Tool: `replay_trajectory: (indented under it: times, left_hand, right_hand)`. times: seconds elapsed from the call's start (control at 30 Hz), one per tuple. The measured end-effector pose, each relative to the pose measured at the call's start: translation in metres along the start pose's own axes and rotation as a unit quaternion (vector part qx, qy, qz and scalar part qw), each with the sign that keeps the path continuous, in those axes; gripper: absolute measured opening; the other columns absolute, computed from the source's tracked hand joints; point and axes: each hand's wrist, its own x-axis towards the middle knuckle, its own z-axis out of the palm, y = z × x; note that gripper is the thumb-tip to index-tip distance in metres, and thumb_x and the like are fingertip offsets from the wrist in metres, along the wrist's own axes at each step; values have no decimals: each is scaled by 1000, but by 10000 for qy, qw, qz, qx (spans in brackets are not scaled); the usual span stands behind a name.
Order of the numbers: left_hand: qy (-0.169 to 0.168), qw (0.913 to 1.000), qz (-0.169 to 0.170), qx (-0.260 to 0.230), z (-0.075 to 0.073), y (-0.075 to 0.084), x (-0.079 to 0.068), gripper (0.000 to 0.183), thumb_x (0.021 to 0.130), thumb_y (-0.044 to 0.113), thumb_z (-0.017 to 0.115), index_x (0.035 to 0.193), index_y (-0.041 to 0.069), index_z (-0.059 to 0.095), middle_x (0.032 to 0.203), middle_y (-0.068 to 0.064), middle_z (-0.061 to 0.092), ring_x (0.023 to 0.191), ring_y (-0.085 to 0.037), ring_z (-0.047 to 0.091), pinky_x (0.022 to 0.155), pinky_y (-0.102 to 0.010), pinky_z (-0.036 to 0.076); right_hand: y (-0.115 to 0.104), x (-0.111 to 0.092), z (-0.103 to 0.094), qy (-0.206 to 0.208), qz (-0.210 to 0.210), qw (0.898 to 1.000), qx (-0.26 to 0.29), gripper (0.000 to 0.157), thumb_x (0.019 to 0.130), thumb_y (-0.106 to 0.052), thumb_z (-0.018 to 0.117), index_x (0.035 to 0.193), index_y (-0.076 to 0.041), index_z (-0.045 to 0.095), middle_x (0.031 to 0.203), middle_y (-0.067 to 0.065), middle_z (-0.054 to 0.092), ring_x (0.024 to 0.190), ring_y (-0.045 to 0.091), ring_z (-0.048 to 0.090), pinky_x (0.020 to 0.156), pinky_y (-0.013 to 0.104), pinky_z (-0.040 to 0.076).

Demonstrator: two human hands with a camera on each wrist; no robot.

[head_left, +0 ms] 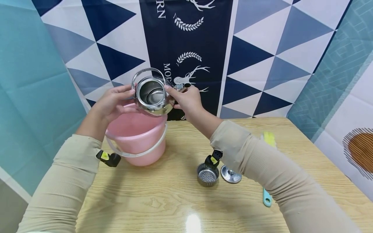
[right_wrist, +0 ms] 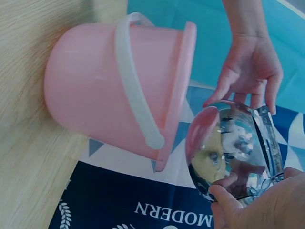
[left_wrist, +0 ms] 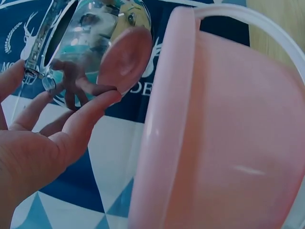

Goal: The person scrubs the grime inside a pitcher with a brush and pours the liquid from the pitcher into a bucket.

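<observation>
A shiny steel teapot [head_left: 158,110] hangs over the back of a pink bucket [head_left: 148,153], tilted so its open mouth faces the head camera. Its lid is off and its loop handle stands up. My left hand [head_left: 115,100] holds the pot's left side, fingertips on the rim and the round body. On the other side, my right hand [head_left: 187,98] grips it beside the spout [head_left: 186,85], thumb at the rim. In the right wrist view the teapot's mirror-like belly [right_wrist: 226,143] shows between both hands. The bucket's white handle [head_left: 140,154] hangs down in front.
A perforated steel strainer basket [head_left: 207,176] stands on the wooden table [head_left: 154,200], with the round metal lid [head_left: 231,174] to its right. Partly behind my right sleeve lies a brush with yellow bristles [head_left: 268,138] and a turquoise handle [head_left: 266,197]. Patterned cloth [head_left: 186,38] covers the back wall.
</observation>
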Motion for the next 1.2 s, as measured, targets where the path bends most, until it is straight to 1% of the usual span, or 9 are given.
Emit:
replay_trajectory:
  times: [0.2,0.27,0.37,0.5,0.63,0.8,0.87,1.07,1.2]
  left_hand:
    - [-245,9993,247,-110,-12,-5,1,25,94,8,65,118,12,70,112,-9,66,101,-25,64,79,-40,59]
    - [-278,9991,308,-111,-14,-5,2,23,94,6,64,114,13,72,111,-8,67,100,-24,64,79,-39,59]
    - [-402,9980,288,-384,-19,-6,2,24,93,1,63,113,12,72,110,-9,67,99,-24,64,80,-39,59]
    - [-385,9976,344,-459,-22,-6,3,26,93,-1,62,113,11,72,114,-9,66,101,-23,63,80,-38,59]
    - [-370,9970,535,-417,-24,-7,5,29,93,-3,61,116,11,72,121,-10,63,105,-22,60,81,-38,58]
    - [-533,9943,707,-596,-28,-5,7,32,92,-8,60,117,9,71,121,-10,63,105,-21,61,81,-38,59]
    - [-586,9936,735,-633,-29,-4,7,33,91,-8,60,117,8,71,119,-10,64,101,-21,62,80,-37,59]
    - [-619,9933,783,-582,-34,-1,6,38,90,-12,60,120,9,70,120,-10,64,100,-22,64,80,-36,59]
    - [-508,9946,773,-462,-37,-1,5,41,89,-14,60,121,10,70,120,-9,65,104,-22,64,81,-37,58]
  right_hand:
    - [6,0,7,-23,-341,9994,-2,42,84,-26,79,110,-4,54,89,6,62,80,17,63,79,36,59]
    - [7,0,8,-19,-400,9992,-43,41,84,-26,79,107,-3,54,85,5,63,76,17,63,77,34,59]
    - [9,0,10,-47,-516,9986,-68,37,84,-25,79,100,-4,54,76,6,63,70,17,61,69,27,56]
    - [10,1,14,-41,-681,9976,-71,37,83,-23,80,101,-2,55,70,7,62,66,16,58,63,23,50]
    - [10,3,18,-29,-734,9973,65,41,83,-20,80,106,-3,51,80,7,63,73,17,64,72,25,57]
    - [9,6,23,-157,-1096,9934,283,37,83,-13,80,105,-3,51,86,8,61,79,20,65,79,33,59]
    - [9,7,23,-154,-1200,9926,134,40,82,-15,80,108,-2,52,86,8,61,80,19,64,79,32,58]
    - [7,9,25,-83,-1160,9925,-382,66,82,-21,81,133,-2,44,103,9,62,94,17,62,83,23,54]
    - [8,10,26,-55,-1192,9915,-528,71,81,-20,82,138,-2,43,110,11,63,99,16,63,84,22,54]
